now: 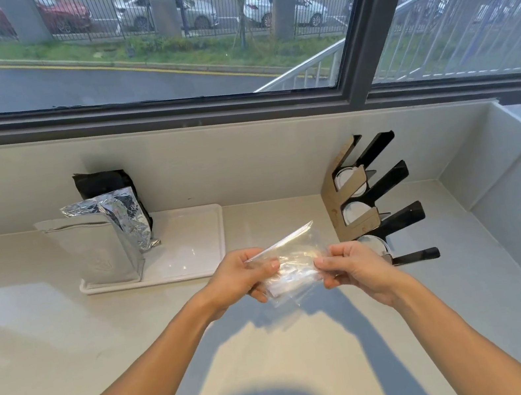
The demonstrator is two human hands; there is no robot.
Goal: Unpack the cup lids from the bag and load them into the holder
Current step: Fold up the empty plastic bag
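Note:
A clear, crumpled plastic bag (294, 266) hangs above the counter between both hands. My left hand (244, 278) pinches its left side, and my right hand (355, 267) pinches its right edge. Whether any lids are inside the bag I cannot tell. To the right stands the lid holder (355, 208), a brown and black rack with slanted slots. White round lids (354, 212) sit in its slots, the lowest one just behind my right hand.
A white tray (191, 244) at the back left carries a white pouch (104, 249), a foil bag (123, 214) and a black bag (103, 183). The pale counter (67, 335) meets a wall and window behind, and a side wall on the right.

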